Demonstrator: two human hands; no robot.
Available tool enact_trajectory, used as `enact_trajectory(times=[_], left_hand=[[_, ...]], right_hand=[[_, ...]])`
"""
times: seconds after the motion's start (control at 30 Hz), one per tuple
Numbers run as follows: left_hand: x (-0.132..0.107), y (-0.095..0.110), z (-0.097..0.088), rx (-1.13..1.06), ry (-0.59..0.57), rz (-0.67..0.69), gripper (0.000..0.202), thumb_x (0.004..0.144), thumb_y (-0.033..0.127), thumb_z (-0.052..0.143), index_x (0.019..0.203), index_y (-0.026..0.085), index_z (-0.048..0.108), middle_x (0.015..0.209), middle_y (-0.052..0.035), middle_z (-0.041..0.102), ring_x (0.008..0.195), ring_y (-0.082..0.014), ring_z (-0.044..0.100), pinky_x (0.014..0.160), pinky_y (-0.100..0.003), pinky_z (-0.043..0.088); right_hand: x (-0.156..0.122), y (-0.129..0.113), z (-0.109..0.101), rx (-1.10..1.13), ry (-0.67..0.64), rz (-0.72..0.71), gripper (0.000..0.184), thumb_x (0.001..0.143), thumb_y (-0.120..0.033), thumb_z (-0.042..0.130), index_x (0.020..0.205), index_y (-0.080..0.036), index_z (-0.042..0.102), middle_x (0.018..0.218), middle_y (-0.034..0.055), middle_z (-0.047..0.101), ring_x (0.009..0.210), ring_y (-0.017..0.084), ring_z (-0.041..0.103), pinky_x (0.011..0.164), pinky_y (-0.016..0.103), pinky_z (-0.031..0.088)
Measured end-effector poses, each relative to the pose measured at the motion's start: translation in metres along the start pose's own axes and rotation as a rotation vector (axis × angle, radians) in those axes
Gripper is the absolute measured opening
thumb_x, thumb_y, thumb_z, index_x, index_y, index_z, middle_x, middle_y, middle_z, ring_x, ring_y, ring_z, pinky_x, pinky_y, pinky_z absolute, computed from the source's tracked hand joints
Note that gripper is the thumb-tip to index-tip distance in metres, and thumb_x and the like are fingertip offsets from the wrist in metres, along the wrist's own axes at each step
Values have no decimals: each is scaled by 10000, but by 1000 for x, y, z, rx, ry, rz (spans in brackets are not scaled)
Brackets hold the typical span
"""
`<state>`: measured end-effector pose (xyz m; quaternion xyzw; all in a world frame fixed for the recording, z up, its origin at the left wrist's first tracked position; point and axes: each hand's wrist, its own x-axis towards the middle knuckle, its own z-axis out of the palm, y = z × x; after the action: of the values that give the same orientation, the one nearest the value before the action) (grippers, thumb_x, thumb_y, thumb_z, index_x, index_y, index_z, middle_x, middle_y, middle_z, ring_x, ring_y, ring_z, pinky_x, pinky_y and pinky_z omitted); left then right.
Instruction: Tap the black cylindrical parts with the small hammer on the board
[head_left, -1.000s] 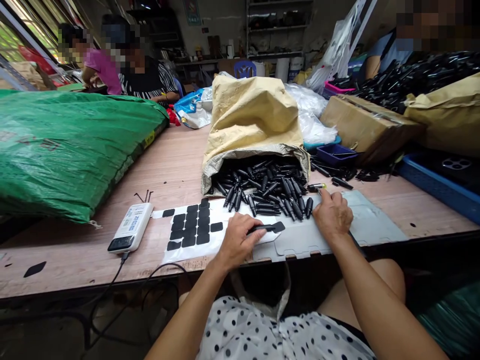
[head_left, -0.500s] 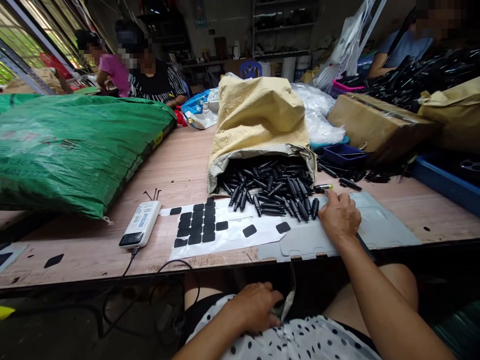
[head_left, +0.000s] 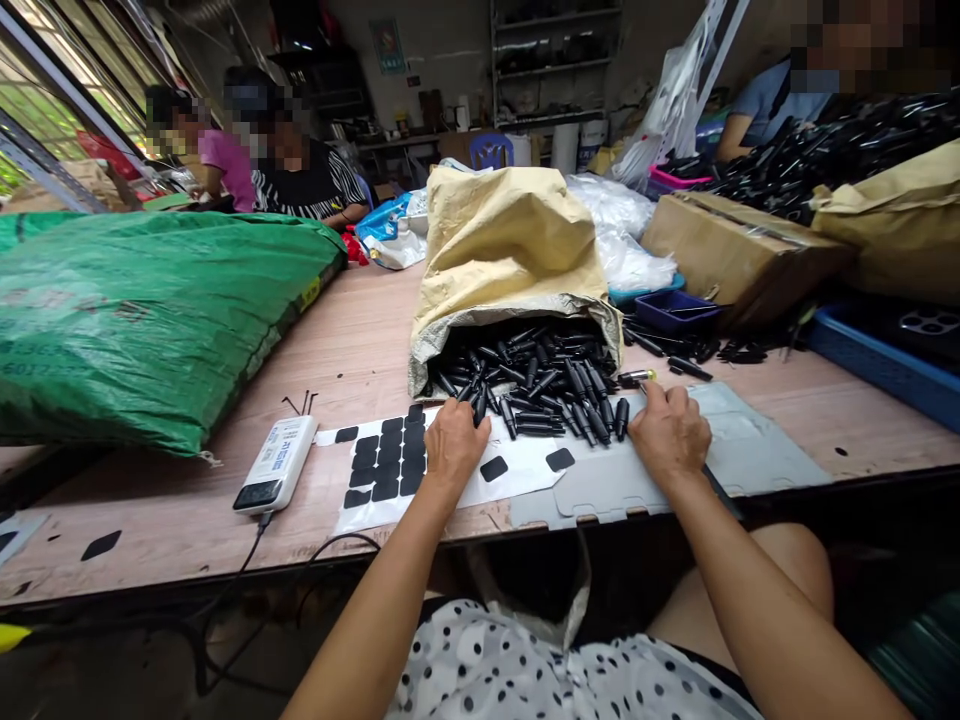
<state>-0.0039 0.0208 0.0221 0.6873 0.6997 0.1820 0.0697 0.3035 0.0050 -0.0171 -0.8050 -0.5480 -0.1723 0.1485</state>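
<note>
My left hand (head_left: 454, 441) reaches forward to the pile of black plastic parts (head_left: 540, 385) that spills from a tan paper sack (head_left: 510, 240). Its fingers curl down around one black part at the pile's near edge. Just left of the hand lies a white backing sheet (head_left: 517, 460) with rows of black adhesive pads (head_left: 386, 460), and two loose pads (head_left: 493, 468) lie to the right of it. My right hand (head_left: 670, 430) rests as a fist on a grey card sheet (head_left: 757, 445), closed on a thin dark tool whose end sticks out by my wrist.
A white power bank (head_left: 274, 463) with a cable lies at the left, by a big green sack (head_left: 150, 300). A cardboard box (head_left: 731, 250), blue trays (head_left: 675, 308) and more black parts stand at the right. Other people sit at the back left and far right.
My left hand dropped from the backing sheet to my lap, then came back up and reached into the pile of black parts. My right hand stayed put.
</note>
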Motion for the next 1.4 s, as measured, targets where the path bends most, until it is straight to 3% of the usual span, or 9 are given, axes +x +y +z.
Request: enact_trajectory(times=[0.17, 0.3, 0.37, 0.53, 0.67, 0.77, 1.03, 1.2, 1.4], left_hand=[[-21, -1, -14, -148, 138, 13, 131, 908, 355, 674, 904, 224, 683, 976, -44, 664, 861, -212, 631, 729, -315, 453], [-34, 1, -14, -297, -101, 374, 102, 858, 276, 738, 924, 235, 673, 918, -7, 679, 848, -190, 600, 751, -301, 444], [-36, 3, -6, -312, -172, 432, 124, 850, 259, 752, 942, 232, 674, 877, -7, 672, 861, -202, 586, 758, -309, 438], [-33, 0, 13, -463, -151, 366, 184, 824, 267, 783, 975, 223, 687, 831, 1, 629, 829, -190, 565, 737, -302, 426], [-34, -4, 16, -596, -147, 345, 271, 766, 244, 809, 1005, 218, 684, 847, 5, 602, 810, -171, 541, 733, -290, 418], [-36, -9, 16, -829, -150, 222, 299, 765, 268, 799, 1028, 204, 672, 824, 13, 569, 746, -142, 506, 690, -268, 399], [-31, -23, 20, -1444, 106, -21, 280, 791, 369, 801, 954, 180, 674, 804, 10, 555, 694, -103, 470, 629, -223, 376], [-43, -12, -3, -1546, 122, -95, 303, 781, 356, 813, 1003, 178, 711, 839, -10, 581, 671, -95, 474, 601, -212, 380], [-60, 4, -60, -2135, -251, -222, 522, 854, 655, 639, 1141, 222, 686, 950, -65, 612, 622, -115, 445, 505, -229, 393]], right_hand=[[0, -1, -1, -12, 4, 4, 391, 989, -215, 425, 1324, -184, 624, 1077, 149, 590, 946, 261, 547, 688, 344, 307], [0, 1, 2, -20, 9, 1, 394, 980, -218, 446, 1331, -193, 623, 1078, 144, 596, 949, 268, 548, 677, 352, 298], [0, 1, 3, -20, 10, 1, 393, 976, -219, 456, 1331, -195, 624, 1079, 141, 597, 955, 269, 549, 674, 353, 291], [0, 1, 3, -15, 15, 0, 384, 979, -223, 458, 1320, -192, 633, 1075, 145, 598, 948, 263, 542, 671, 353, 283], [-1, 1, 4, -19, 28, 4, 387, 969, -225, 476, 1318, -191, 641, 1062, 144, 598, 931, 255, 542, 664, 350, 277], [-1, 2, 5, -26, 37, 4, 395, 964, -229, 486, 1326, -200, 644, 1055, 137, 602, 920, 255, 542, 654, 350, 272], [-1, 1, 4, -29, 42, 8, 394, 971, -227, 478, 1326, -203, 648, 1051, 132, 608, 918, 253, 547, 653, 344, 265], [-1, 1, 4, -27, 27, 5, 399, 959, -217, 491, 1330, -203, 637, 1054, 136, 601, 922, 252, 535, 664, 344, 276], [0, 3, 5, -24, 27, 4, 394, 955, -219, 498, 1324, -209, 636, 1050, 125, 592, 920, 248, 524, 675, 338, 279]])
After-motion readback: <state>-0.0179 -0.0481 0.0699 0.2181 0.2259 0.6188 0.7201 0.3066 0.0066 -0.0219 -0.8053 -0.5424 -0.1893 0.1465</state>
